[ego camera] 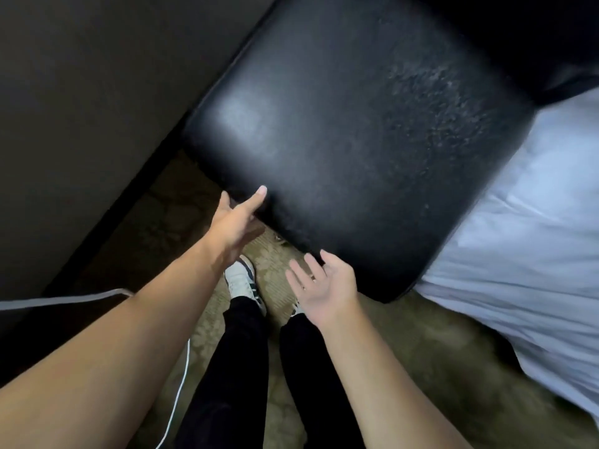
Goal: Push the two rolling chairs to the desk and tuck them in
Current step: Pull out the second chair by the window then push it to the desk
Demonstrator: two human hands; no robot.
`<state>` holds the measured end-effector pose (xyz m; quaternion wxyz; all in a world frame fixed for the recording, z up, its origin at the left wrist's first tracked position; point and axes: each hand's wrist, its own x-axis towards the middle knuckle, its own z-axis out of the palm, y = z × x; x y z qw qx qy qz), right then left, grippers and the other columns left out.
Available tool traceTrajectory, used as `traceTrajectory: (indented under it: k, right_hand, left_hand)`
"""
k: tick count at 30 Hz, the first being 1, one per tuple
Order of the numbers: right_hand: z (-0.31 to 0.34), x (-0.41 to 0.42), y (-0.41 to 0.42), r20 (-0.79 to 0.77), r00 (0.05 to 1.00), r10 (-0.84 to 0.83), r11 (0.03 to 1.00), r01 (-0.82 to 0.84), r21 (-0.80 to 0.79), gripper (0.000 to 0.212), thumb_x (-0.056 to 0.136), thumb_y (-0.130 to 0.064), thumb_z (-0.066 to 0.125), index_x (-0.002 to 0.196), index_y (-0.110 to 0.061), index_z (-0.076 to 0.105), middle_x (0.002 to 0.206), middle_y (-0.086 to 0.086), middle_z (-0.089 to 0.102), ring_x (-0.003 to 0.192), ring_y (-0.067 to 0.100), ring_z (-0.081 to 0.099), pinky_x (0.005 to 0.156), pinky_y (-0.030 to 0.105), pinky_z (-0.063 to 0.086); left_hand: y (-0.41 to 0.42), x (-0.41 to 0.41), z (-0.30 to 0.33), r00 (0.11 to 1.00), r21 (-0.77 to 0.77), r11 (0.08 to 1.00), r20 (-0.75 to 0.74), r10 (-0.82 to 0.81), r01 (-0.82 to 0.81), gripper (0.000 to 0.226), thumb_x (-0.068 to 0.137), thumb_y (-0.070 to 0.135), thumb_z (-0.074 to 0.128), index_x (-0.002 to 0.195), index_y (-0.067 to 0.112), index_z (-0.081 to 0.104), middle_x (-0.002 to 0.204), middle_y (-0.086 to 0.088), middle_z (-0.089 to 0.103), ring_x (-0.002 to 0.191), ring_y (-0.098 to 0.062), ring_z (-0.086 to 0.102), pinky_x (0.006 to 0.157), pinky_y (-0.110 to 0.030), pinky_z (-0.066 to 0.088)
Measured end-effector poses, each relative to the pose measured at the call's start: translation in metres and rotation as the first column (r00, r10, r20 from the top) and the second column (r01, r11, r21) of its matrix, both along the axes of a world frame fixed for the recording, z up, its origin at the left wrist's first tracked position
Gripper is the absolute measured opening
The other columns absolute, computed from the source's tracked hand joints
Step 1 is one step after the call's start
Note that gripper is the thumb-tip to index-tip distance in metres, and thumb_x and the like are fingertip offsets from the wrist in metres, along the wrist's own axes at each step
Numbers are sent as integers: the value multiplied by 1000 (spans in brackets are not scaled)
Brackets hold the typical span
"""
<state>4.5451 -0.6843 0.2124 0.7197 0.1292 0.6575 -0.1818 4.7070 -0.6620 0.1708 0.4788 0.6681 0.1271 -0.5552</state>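
Note:
A black leather chair (350, 137) fills the upper middle of the head view, its worn square cushion tilted toward me. My left hand (236, 222) reaches to the cushion's near left corner with straight fingers, a fingertip touching the leather. My right hand (324, 286) is spread palm up just at the cushion's near edge, fingers apart and holding nothing. The chair's base and wheels are hidden under the cushion. No second chair or desk front shows.
A dark brown panel or wall (81, 124) runs along the left. A bed with white sheets (525, 241) lies at the right, close to the chair. A white cable (176, 393) trails over the patterned carpet (437, 351) beside my legs and shoes.

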Motion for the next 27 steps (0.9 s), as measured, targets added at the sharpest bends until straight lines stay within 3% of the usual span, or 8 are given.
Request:
traceTrajectory:
  k: [3, 5, 8, 11, 14, 18, 22, 27]
  right_hand:
    - [-3, -14, -2, -98, 973, 211, 975, -216, -52, 37, 97, -9, 48, 134, -5, 45, 142, 12, 51, 128, 32, 51, 91, 44, 49]
    - [7, -19, -4, -121, 934, 335, 937, -344, -64, 33, 98, -10, 46, 130, -5, 49, 140, 12, 54, 128, 31, 51, 98, 44, 48]
    - [25, -26, -7, -200, 886, 418, 872, -454, -186, 40, 99, -6, 40, 138, -11, 49, 119, 7, 67, 112, 27, 61, 96, 41, 49]
    - [55, -30, -20, -240, 840, 486, 797, -539, -274, 25, 97, -7, 46, 116, -10, 61, 104, 7, 73, 98, 21, 68, 86, 35, 54]
    - [93, -35, -27, -240, 809, 536, 751, -587, -303, 14, 96, -12, 54, 98, -5, 65, 93, 13, 76, 86, 25, 74, 80, 36, 56]
    - [147, -41, -32, -227, 786, 575, 705, -617, -351, 12, 94, -13, 60, 85, -4, 62, 70, 11, 70, 74, 27, 73, 77, 37, 57]
    - [209, -41, -31, -281, 765, 580, 653, -642, -402, 7, 91, -5, 61, 84, -3, 60, 64, 9, 65, 63, 22, 67, 68, 32, 54]
    - [264, -32, -33, -375, 748, 548, 594, -663, -456, 10, 89, 1, 62, 80, 1, 59, 60, 11, 63, 58, 21, 64, 64, 32, 52]
  left_hand:
    - [8, -8, -5, 999, 77, 997, -44, -25, 28, 113, 79, 34, 78, 154, 35, -7, 157, 2, 33, 130, -17, 44, 86, -38, 49]
    - [10, -14, 6, 998, 115, 993, -52, -28, 34, 113, 78, 35, 74, 153, 36, -10, 157, 3, 32, 134, -19, 40, 91, -41, 48]
    - [15, -23, 26, 992, 204, 973, 42, -121, 110, 94, 84, 31, 70, 156, 29, 9, 152, 6, 38, 126, -18, 44, 88, -39, 51]
    - [13, -30, 65, 969, 190, 965, 129, -209, 182, 60, 89, 25, 66, 143, 22, 42, 131, 3, 53, 107, -14, 52, 68, -30, 49]
    - [15, -38, 115, 963, 125, 966, 122, -242, 227, 28, 91, 24, 63, 119, 19, 61, 105, -2, 63, 91, -15, 57, 70, -30, 45]
    - [30, -44, 177, 961, 66, 973, 158, -228, 220, 13, 93, 16, 59, 104, 15, 66, 88, -2, 65, 73, -13, 56, 62, -25, 45]
    - [32, -47, 230, 981, -34, 988, 129, -144, 150, 11, 94, 6, 54, 97, 10, 63, 80, -5, 65, 57, -11, 51, 47, -19, 39]
    - [1, -51, 284, 976, -129, 974, 142, -166, 185, 13, 95, 1, 51, 91, 9, 61, 76, -8, 62, 48, -8, 46, 46, -21, 35]
